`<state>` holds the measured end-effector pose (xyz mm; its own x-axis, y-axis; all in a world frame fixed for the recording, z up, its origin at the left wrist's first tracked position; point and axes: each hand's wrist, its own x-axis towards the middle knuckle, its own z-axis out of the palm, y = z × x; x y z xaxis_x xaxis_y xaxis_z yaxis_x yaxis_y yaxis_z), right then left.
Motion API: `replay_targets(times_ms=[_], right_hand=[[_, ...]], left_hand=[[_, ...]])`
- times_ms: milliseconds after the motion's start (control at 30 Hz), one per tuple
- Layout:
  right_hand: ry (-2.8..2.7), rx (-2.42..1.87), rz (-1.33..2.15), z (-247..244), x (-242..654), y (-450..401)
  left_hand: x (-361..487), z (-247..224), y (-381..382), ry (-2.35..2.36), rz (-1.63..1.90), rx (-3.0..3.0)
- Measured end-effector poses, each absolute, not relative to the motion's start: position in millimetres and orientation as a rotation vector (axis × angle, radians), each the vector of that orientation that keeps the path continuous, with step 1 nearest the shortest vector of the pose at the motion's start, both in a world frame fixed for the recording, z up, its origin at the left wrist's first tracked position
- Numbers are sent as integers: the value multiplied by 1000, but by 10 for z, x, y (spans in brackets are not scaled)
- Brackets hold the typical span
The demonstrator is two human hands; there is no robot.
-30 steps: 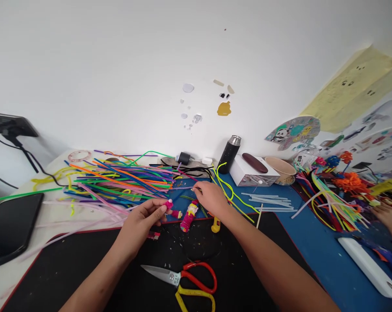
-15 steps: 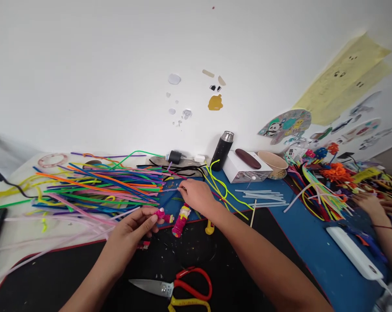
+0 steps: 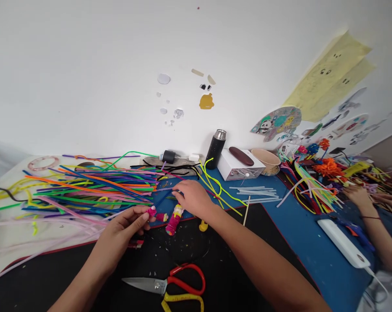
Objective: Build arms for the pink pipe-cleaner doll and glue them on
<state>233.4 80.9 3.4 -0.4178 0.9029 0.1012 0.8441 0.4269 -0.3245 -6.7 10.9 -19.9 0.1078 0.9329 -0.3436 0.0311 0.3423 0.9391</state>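
The left hand (image 3: 127,226) pinches a pink trinket (image 3: 151,211), probably light, squashable, best held mid-body; whether the right hand (image 3: 193,197) grips anything, I can't tell.

White label (image 3: 288,150): dark characters, too small to read.

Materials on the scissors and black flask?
Scissors: blades look like steel, grey with a sheen; smooth red and yellow handles, probably plastic or plastic-coated. Black flask: likely coated metal, dark body with bright silvery top; the body could be plastic.
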Motion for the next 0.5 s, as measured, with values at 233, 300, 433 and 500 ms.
replay_targets(times_ms=[233,300,433,500], right_hand=[[-2151,-1519,452,61,2528,740],[-2047,-1543,483,51,2639,727],[-1819,-1610,524,33,2926,716],[-1734,-1622,540,28,3070,716]], left_hand=[[-70,-210,121,1278,880,1037],[-72,-210,124,1274,889,1053],[-66,-203,122,1279,890,1080],[-59,-199,119,1290,873,1060]])
